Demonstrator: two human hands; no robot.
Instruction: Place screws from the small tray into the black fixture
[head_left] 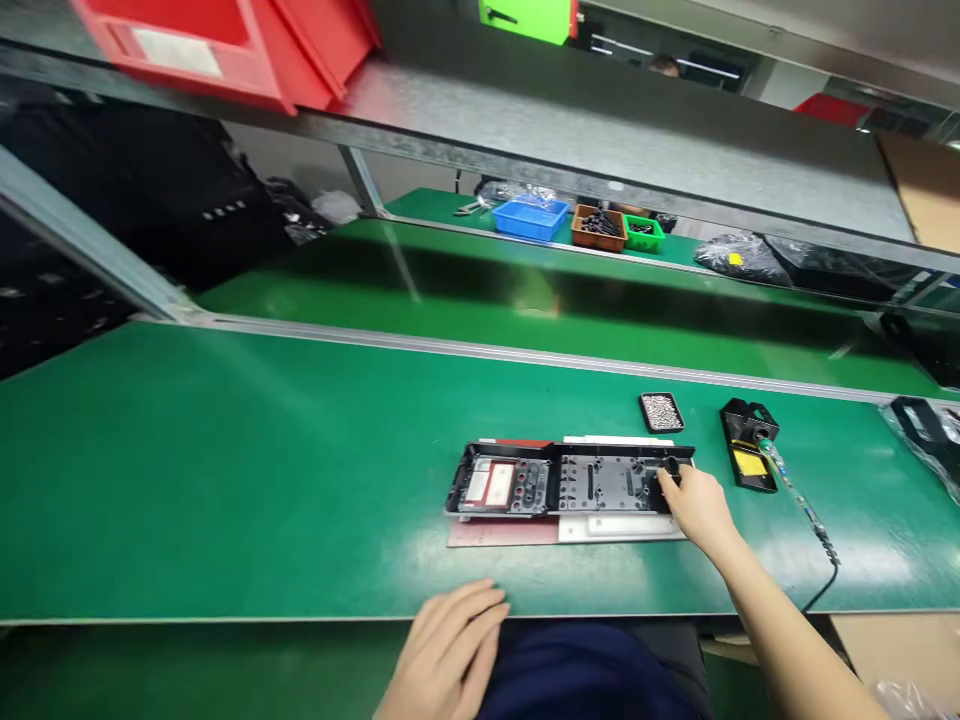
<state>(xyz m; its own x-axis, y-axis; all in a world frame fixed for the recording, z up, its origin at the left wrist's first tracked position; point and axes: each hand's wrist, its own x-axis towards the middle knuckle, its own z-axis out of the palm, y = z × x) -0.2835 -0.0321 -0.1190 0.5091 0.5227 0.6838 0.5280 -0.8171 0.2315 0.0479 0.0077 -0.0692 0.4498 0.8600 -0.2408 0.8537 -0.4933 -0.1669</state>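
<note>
Right hand working at the black housing's end

Head view: right hand (pixel 697 503) is pinching a small part on the black housing (pixel 570 480), mid-worktop (pixel 225 450); left hand (pixel 450 650) is lying flat, fingers relaxed, at 6 o'clock. The soldering iron (pixel 795 495) at 3 o'clock could get knocked by the forearm.

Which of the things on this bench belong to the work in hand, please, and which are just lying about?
In hand:
right hand
black plastic housing
small black part at its fingertips
tray of small metal parts

Lying about:
left hand, resting at the bench edge
soldering iron
soldering iron stand
blue bin
</note>
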